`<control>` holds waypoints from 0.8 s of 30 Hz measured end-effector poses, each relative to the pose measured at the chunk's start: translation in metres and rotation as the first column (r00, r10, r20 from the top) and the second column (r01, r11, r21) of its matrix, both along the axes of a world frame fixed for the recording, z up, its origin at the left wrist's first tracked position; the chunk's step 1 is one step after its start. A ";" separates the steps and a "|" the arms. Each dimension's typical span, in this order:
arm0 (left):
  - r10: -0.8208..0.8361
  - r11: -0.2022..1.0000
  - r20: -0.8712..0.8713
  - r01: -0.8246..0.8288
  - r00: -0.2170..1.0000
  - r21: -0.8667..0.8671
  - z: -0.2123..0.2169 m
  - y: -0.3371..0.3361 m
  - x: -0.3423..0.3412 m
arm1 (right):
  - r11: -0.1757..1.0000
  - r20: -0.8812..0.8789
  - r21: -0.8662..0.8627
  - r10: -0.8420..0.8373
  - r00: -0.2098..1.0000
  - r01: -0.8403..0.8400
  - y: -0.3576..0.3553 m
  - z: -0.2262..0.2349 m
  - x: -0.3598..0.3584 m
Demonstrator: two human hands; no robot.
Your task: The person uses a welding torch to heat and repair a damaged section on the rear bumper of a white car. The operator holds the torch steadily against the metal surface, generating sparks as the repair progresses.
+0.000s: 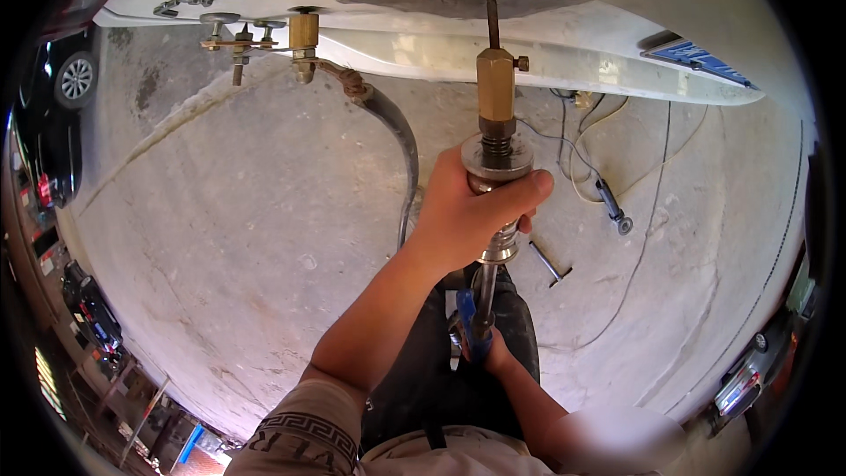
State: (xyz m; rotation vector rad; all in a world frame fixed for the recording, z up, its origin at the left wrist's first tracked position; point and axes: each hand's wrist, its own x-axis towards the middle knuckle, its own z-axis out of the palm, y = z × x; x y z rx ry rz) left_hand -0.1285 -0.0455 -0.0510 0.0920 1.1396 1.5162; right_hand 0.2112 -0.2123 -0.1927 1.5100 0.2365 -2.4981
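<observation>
My left hand (476,211) is wrapped round the sliding metal weight of a slide hammer dent puller (497,92). Its brass head points up, and a thin rod tip meets the bare grey patch (441,2) on a white car panel (617,26). Lower down the shaft, my right hand (500,354) grips the tool's blue handle (476,326), partly hidden near my legs. To the left, a brass cable clamp (304,33) is attached to the panel beside a bolted bracket (240,46). A thick dark cable (395,123) hangs from it.
On the concrete floor (264,229) lie a dark hand-held grinder-like tool (612,204), a T-handled metal tool (551,265) and several loose wires (652,220). Parked cars (77,79) stand along the left side, and another car (745,379) is at the right.
</observation>
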 end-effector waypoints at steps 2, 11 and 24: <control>-0.009 1.000 0.000 0.009 1.000 0.005 -0.001 0.000 -0.001 | 1.000 0.003 0.008 0.018 1.000 -0.018 0.000 0.003 -0.001; -0.051 0.999 -0.002 0.051 0.999 0.010 0.001 0.003 0.000 | 0.996 0.019 -0.052 0.079 0.997 -0.078 0.003 0.015 0.002; -0.005 0.999 0.216 0.014 0.976 -0.037 0.004 -0.006 0.005 | 0.996 0.047 -0.085 0.004 0.999 0.000 -0.007 0.033 0.011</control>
